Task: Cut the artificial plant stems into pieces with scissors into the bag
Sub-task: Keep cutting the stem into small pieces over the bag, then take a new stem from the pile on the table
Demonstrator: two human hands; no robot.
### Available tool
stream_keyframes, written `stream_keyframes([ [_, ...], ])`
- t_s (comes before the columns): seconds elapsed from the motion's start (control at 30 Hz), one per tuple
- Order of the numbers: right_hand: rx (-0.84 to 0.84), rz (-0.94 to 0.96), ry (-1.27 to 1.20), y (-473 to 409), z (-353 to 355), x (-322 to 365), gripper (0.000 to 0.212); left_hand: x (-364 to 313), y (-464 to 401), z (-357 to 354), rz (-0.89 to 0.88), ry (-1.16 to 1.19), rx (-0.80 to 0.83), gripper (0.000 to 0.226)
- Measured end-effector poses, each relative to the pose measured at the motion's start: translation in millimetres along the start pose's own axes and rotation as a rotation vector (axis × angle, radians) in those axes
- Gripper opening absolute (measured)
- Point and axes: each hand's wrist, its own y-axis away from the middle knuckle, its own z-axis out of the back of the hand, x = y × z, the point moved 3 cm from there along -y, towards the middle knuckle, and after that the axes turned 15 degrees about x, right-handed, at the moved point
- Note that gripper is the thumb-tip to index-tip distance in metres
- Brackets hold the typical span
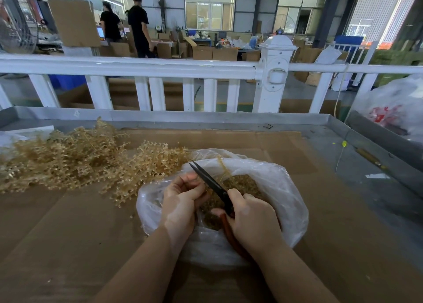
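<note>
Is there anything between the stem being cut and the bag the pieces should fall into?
Nothing visible. The left hand holds the stem right over the open bag, the scissors in the right hand work above its mouth, and cut pieces already lie inside.

Right hand (251, 220) grips scissors (211, 184) over bag (281, 188).

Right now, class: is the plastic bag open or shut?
Open: the plastic bag has its mouth spread wide, showing cut pieces inside.
</note>
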Motion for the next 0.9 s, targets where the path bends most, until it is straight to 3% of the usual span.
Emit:
stream_keyframes([
  [0.27, 0.094, -0.112, -0.037, 0, 4, -7, 0.054, -5, 1, 1, 0.004, -0.063, -0.166, 0.025],
  [0.4, 0.141, -0.169, -0.106, 0, 11, -5, 0.050, -23, -1, 2, -0.056, -0.210, -0.272, 0.027],
  [0.6, 0.311, -0.231, -0.107, -1, 12, -2, 0.051, -54, 5, 9, -0.153, -0.449, -0.298, 0.026],
  [0.77, 0.461, -0.295, 0.046, -1, 17, 0, 0.057, -72, 13, 4, -0.225, -0.453, -0.283, 0.030],
  [0.9, 0.340, -0.212, 0.068, -3, 30, 9, 0.051, -84, 18, 1, -0.303, -0.515, -0.270, 0.030],
])
